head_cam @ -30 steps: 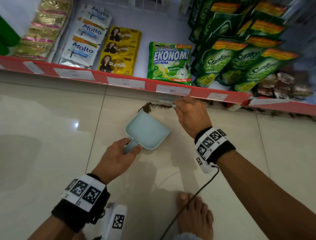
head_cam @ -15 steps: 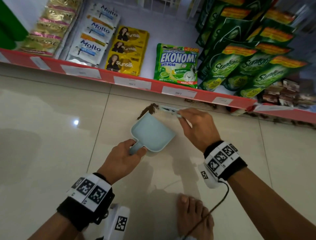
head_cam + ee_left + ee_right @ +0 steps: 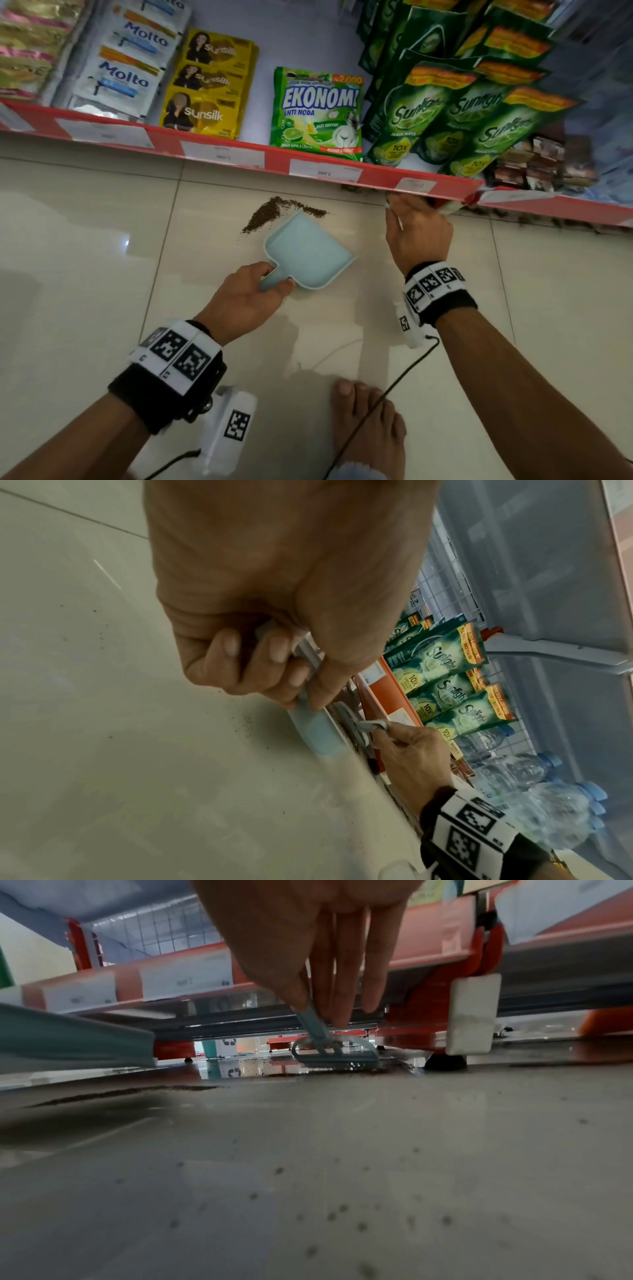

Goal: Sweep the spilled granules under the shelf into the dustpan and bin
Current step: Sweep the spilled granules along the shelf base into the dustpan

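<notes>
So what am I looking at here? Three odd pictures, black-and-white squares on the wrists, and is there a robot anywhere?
No robot: a person is sweeping a shop floor with cameras strapped on. The big picture comes from a head camera looking down; the other two come from cameras on each wrist, looking along the fingers. The patterned squares sit on the wristbands.

The left hand grips the handle of a pale blue plastic dustpan resting on the cream tiled floor. A pile of dark brown granules lies at its front edge. The right hand holds a small pale blue brush, reaching under the red-edged shelf, where more granules lie.
</notes>
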`<action>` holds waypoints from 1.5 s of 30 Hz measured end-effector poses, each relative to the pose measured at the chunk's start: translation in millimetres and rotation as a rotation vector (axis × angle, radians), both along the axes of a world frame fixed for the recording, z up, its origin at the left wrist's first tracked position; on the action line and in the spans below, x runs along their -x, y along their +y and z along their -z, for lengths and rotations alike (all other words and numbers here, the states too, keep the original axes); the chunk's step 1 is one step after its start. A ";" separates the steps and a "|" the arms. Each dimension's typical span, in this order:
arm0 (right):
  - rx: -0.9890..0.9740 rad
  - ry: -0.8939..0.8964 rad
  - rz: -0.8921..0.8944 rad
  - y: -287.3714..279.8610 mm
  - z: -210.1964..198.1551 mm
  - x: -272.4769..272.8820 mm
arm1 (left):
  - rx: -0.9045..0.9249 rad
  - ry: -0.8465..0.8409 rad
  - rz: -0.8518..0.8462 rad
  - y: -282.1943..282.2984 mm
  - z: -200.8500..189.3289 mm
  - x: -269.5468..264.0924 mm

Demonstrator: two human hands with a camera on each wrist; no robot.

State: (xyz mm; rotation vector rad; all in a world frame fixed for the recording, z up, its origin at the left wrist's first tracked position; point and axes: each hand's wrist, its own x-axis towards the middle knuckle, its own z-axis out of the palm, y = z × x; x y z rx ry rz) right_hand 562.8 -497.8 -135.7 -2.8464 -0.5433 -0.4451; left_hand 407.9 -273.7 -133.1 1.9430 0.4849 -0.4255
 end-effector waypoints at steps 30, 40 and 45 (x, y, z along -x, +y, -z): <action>-0.038 -0.098 0.085 -22.0 -16.6 5.0 | -0.032 0.007 0.041 -14.4 3.3 -4.7; -0.120 -0.057 -0.213 -2.7 -12.4 53.5 | -0.005 0.011 0.021 -9.5 3.0 1.3; -0.075 -0.085 0.066 -23.6 -26.0 19.7 | -0.002 0.000 -0.024 -4.1 5.0 4.9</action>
